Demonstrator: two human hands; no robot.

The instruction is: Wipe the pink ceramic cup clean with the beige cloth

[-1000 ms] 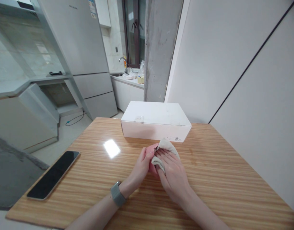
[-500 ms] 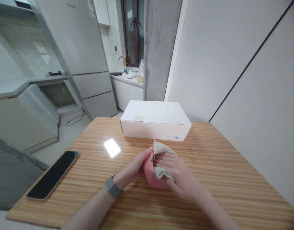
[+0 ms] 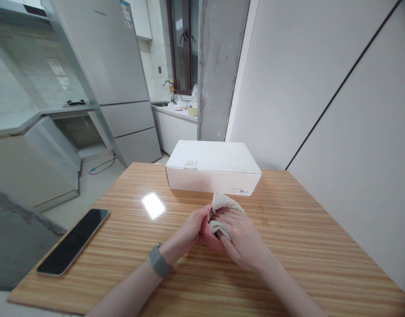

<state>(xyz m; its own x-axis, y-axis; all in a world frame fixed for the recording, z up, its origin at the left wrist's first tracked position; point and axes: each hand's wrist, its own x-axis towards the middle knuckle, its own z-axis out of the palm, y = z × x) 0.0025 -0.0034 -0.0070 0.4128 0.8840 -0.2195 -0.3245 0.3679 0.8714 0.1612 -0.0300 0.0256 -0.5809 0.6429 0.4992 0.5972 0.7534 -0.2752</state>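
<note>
Watching from way off, I'm seeing the pink thing (image 3: 211,241) sitting right between both hands, which is what counts. The left hand (image 3: 191,228) is gripping its left side, thumb up top; the right hand (image 3: 241,233) is holding a pale cloth (image 3: 226,201) against its right side, fingers stretched over the fabric. So neither one's sitting nearer. I'm not getting a long axis, since hands and cloth are hiding most of it, and I'm not able to tell if it's touching the tabletop (image 3: 308,246). A white box (image 3: 210,179) is sitting crosswise just beyond, kinda blocking the forward side. A phone (image 3: 73,243) is lying well off to the left, not in the way.
</note>
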